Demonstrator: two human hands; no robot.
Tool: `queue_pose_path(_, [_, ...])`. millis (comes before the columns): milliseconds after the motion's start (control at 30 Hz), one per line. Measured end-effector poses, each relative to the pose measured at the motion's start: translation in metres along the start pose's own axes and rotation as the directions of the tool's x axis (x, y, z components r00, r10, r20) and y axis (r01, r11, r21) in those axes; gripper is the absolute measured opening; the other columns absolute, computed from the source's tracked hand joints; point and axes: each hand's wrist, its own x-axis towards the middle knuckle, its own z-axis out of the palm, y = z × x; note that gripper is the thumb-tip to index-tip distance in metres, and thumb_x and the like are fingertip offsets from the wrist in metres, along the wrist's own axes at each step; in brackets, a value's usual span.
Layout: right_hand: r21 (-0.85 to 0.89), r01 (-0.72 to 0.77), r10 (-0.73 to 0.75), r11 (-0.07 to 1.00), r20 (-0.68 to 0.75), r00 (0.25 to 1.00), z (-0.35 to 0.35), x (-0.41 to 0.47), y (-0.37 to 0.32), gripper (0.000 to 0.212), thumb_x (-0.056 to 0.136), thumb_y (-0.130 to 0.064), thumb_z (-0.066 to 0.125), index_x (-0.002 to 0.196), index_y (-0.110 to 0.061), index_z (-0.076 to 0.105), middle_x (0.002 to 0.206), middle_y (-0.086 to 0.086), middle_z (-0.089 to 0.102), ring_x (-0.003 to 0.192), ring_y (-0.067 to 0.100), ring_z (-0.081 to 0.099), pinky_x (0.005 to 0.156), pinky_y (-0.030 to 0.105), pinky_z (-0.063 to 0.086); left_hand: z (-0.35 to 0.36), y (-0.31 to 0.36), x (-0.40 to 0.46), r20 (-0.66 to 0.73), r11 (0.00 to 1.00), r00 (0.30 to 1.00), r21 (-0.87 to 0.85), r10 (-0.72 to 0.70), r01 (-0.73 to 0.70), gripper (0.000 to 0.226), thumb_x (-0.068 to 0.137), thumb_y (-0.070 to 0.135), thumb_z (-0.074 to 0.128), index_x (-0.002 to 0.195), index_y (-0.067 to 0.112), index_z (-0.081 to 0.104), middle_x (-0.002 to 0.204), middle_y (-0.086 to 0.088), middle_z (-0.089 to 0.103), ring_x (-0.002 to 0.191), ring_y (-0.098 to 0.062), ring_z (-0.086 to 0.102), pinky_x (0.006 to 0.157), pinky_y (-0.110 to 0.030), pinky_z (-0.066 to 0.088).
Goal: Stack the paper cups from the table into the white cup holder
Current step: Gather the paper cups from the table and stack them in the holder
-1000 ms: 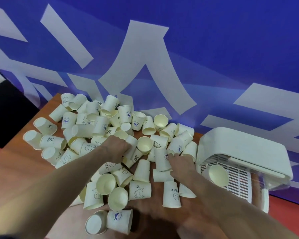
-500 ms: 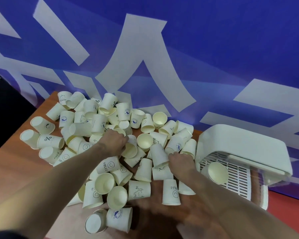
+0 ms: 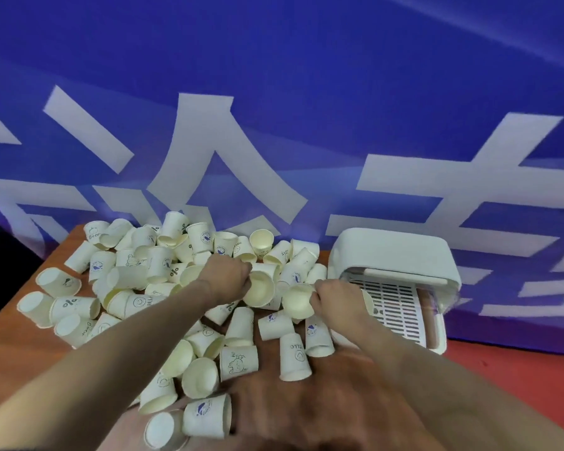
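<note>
Several white paper cups (image 3: 129, 281) lie scattered in a heap on the brown table (image 3: 10, 346). My left hand (image 3: 227, 276) grips one cup (image 3: 259, 289) at its rim, mouth facing me, in the middle of the heap. My right hand (image 3: 334, 296) grips another cup (image 3: 298, 301) the same way, just left of the white cup holder (image 3: 394, 255). The holder lies on its side at the table's right end, its slotted inner tray (image 3: 394, 307) showing. Part of a cup inside it is hidden behind my right hand.
A blue banner with large white characters (image 3: 219, 151) rises right behind the table. The table's left edge (image 3: 23, 288) drops to a dark area. Red floor (image 3: 508, 379) shows at the right. Loose cups lie between my forearms near the front.
Both hands have lifted a cup each out of the heap and turned their mouths toward me. The right hand moved right, closer to the holder. The camera tilted up.
</note>
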Motion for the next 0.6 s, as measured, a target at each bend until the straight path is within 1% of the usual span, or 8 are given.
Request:
queue_pose_path(33, [0.012,-0.019,0.019,1.000,-0.026,0.999,-0.004,-0.008,0.008,0.026,0.095,-0.030,0.042,0.099,-0.014,0.063,0.097,0.006,0.068,0.088,0.030,0.065,0.062,0.033,0.036,-0.007,0.010,0.003,-0.009,1.000,1.000,-0.002,0.015,-0.015,0.029,0.095,0.036,0.039,0.096,0.017,0.060,0.091,-0.001,0.068,0.081,-0.026,0.064,0.065,-0.030,0.044])
queue_pose_path(167, [0.086,-0.124,0.130,0.989,-0.074,0.989,-0.016,-0.039,0.041,0.028,0.093,-0.036,0.042,0.093,-0.017,0.063,0.092,0.005,0.068,0.083,0.030,0.065,0.062,0.034,0.038,-0.033,0.048,0.013,-0.031,0.998,0.997,-0.014,0.064,-0.064,0.028,0.096,0.036,0.039,0.094,0.017,0.059,0.092,-0.003,0.068,0.083,-0.027,0.064,0.063,-0.030,0.038])
queue_pose_path(233, [0.133,-0.195,0.206,0.972,-0.074,0.976,-0.023,-0.054,0.058,0.027,0.092,-0.036,0.043,0.088,-0.018,0.062,0.087,0.006,0.068,0.082,0.030,0.064,0.060,0.033,0.035,-0.042,0.066,0.019,-0.051,0.997,0.997,-0.039,0.061,-0.063,0.026,0.096,0.036,0.039,0.089,0.018,0.056,0.087,-0.003,0.066,0.076,-0.026,0.062,0.061,-0.030,0.042])
queue_pose_path(300, [0.188,-0.255,0.273,0.948,-0.073,0.959,-0.030,-0.069,0.076,0.024,0.091,-0.034,0.045,0.077,-0.017,0.055,0.078,0.005,0.062,0.077,0.030,0.062,0.057,0.031,0.032,-0.053,0.082,0.027,-0.056,0.995,0.997,-0.082,0.057,-0.061,0.025,0.095,0.036,0.039,0.085,0.017,0.053,0.080,-0.002,0.061,0.071,-0.023,0.059,0.060,-0.030,0.043])
queue_pose_path(367, [0.215,-0.314,0.336,0.925,-0.070,0.939,-0.037,-0.081,0.092,0.025,0.090,-0.032,0.046,0.071,-0.017,0.051,0.069,0.003,0.055,0.069,0.028,0.056,0.052,0.031,0.030,-0.063,0.097,0.036,-0.066,0.986,0.995,-0.147,0.075,-0.084,0.025,0.095,0.036,0.040,0.083,0.018,0.053,0.077,0.000,0.057,0.070,-0.021,0.056,0.060,-0.029,0.043])
queue_pose_path(467, [0.246,-0.373,0.404,0.895,-0.088,0.911,-0.043,-0.099,0.115,0.024,0.089,-0.031,0.046,0.070,-0.018,0.052,0.068,0.002,0.054,0.072,0.030,0.058,0.058,0.033,0.037,-0.078,0.120,0.048,-0.104,0.967,0.990,-0.228,0.094,-0.115,0.023,0.094,0.036,0.043,0.082,0.021,0.054,0.081,0.000,0.062,0.070,-0.019,0.055,0.059,-0.028,0.042])
queue_pose_path(533, [0.257,-0.392,0.426,0.883,-0.088,0.901,-0.043,-0.109,0.127,0.023,0.090,-0.030,0.045,0.072,-0.018,0.051,0.069,0.000,0.051,0.073,0.029,0.055,0.059,0.033,0.036,-0.083,0.134,0.052,-0.118,0.959,0.989,-0.258,0.090,-0.118,0.025,0.095,0.038,0.044,0.086,0.020,0.059,0.081,0.001,0.063,0.071,-0.018,0.058,0.062,-0.028,0.046])
queue_pose_path(600, [0.249,-0.418,0.446,0.874,-0.068,0.892,-0.043,-0.118,0.138,0.022,0.091,-0.030,0.044,0.073,-0.017,0.049,0.069,-0.001,0.048,0.069,0.027,0.049,0.056,0.033,0.034,-0.084,0.149,0.054,-0.122,0.952,0.989,-0.283,0.084,-0.116,0.029,0.095,0.038,0.043,0.091,0.018,0.064,0.083,0.001,0.065,0.071,-0.017,0.059,0.063,-0.029,0.050])
